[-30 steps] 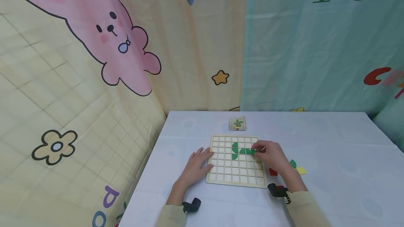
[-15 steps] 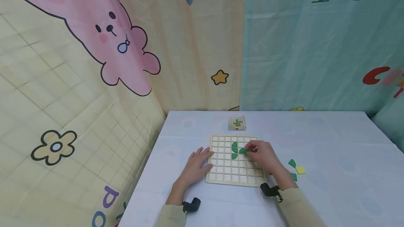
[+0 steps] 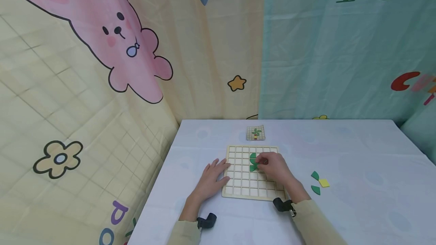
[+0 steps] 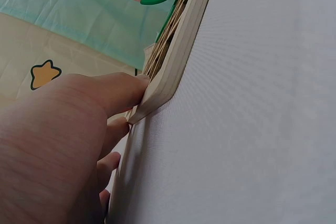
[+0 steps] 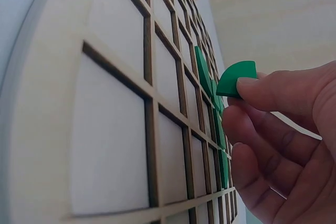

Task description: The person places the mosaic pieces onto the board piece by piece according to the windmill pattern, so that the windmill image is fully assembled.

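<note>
A wooden grid board (image 3: 238,192) lies on the white table, with several green quarter-circle pieces (image 3: 253,158) set in its middle cells. Along the board's left edge rests my left hand (image 3: 211,179), fingers extended and spread; in the left wrist view its thumb (image 4: 123,90) touches the rim near a corner. My right hand (image 3: 276,167) is over the middle of the board. Between thumb and forefinger it pinches another green quarter-circle piece (image 5: 239,77), held tilted close above the pieces in the grid. The right hand hides part of the pattern in the head view.
Behind the board lies a small picture card (image 3: 255,133) with a grid and a green pattern. Right of the board are two loose green pieces, one (image 3: 315,175) behind the other, and a yellow square (image 3: 324,183). A printed curtain hangs beyond the table.
My right hand has moved left across the board, from its right side to the middle. The red pieces beside the board are now hidden behind the right arm. The left hand stays put.
</note>
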A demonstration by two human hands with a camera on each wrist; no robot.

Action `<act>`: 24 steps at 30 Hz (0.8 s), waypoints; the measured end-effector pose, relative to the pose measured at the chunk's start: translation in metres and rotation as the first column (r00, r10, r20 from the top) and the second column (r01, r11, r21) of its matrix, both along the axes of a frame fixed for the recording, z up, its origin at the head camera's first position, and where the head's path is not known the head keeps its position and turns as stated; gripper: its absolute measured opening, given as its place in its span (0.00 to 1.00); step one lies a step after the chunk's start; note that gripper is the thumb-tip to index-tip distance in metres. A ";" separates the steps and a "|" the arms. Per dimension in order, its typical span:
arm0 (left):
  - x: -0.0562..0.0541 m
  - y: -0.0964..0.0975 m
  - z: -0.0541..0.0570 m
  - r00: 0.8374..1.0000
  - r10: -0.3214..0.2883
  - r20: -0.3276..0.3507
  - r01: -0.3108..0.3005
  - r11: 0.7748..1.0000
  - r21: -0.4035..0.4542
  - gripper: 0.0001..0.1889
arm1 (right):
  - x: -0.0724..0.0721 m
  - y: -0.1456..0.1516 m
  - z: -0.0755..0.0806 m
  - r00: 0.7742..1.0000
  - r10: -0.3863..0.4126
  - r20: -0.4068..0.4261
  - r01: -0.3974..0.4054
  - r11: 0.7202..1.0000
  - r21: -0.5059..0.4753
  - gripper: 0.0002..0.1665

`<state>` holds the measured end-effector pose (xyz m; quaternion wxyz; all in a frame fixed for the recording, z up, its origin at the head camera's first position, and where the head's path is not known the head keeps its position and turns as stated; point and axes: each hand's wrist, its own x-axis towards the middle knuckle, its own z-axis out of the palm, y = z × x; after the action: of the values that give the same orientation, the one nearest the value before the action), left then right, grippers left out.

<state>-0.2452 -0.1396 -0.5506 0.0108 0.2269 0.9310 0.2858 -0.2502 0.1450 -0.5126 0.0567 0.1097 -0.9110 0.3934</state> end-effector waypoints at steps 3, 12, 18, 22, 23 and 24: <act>0.000 0.000 0.001 1.000 -0.002 0.002 0.002 1.000 0.000 0.27 | 0.000 -0.004 0.000 1.000 0.018 0.000 -0.018 1.000 -0.015 0.08; 0.000 0.000 0.000 1.000 0.000 0.000 0.000 1.000 -0.014 0.27 | -0.005 -0.015 -0.003 0.998 0.056 0.018 -0.054 0.995 -0.083 0.06; -0.001 0.000 0.000 1.000 -0.010 -0.002 0.010 1.000 -0.002 0.27 | -0.008 -0.022 -0.006 0.999 0.043 0.024 -0.042 0.998 -0.052 0.06; -0.001 0.000 0.000 1.000 -0.015 -0.005 0.015 1.000 0.006 0.27 | -0.010 -0.026 -0.006 0.999 0.024 0.045 -0.022 0.999 -0.041 0.07; -0.001 -0.001 0.000 1.000 -0.015 -0.004 0.015 1.000 0.003 0.27 | -0.010 -0.026 -0.005 0.999 0.023 0.049 -0.020 0.999 -0.043 0.07; -0.001 -0.001 0.000 1.000 -0.015 -0.003 0.015 1.000 0.002 0.27 | -0.010 -0.027 -0.005 0.998 0.022 0.053 -0.019 0.999 -0.046 0.07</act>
<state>-0.2458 -0.1404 -0.5508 0.0112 0.2343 0.9291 0.2861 -0.2601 0.1182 -0.5177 0.0307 0.1072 -0.9019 0.4173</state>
